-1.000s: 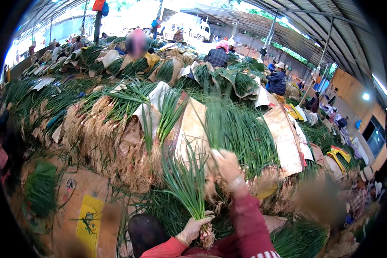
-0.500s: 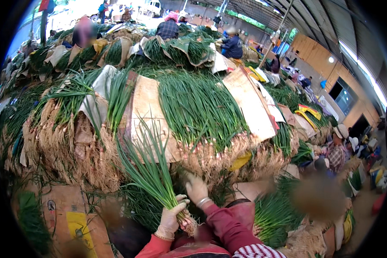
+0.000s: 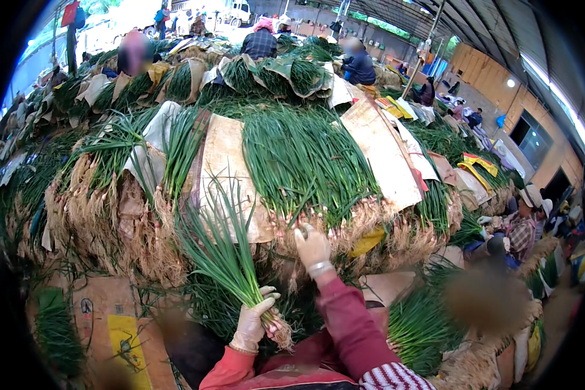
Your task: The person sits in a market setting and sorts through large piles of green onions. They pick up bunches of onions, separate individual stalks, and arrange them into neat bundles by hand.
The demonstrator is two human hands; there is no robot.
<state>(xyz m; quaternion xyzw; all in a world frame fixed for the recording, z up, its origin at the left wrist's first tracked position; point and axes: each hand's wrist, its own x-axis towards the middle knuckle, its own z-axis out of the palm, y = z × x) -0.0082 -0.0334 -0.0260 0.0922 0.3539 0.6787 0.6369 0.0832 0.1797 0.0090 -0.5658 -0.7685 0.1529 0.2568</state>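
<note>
Green-onion bunch (image 3: 232, 268): at seven o'clock, my left hand (image 3: 249, 323) wrapped round its stems near the roots. My right hand (image 3: 313, 248) has moved toward twelve, to the laid onions' (image 3: 309, 162) root ends, putting further stems within reach; its grip I cannot tell.

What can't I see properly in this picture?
All in the head view:
- Stems inside the left hand: its glove hides that part of the green onion bunch.
- Whether the right hand pinches anything from the onion pile: too small to tell.
- What's behind the brown blur: it covers everything there.
- The rest of the red left sleeve: cut off by the lower edge.
</note>
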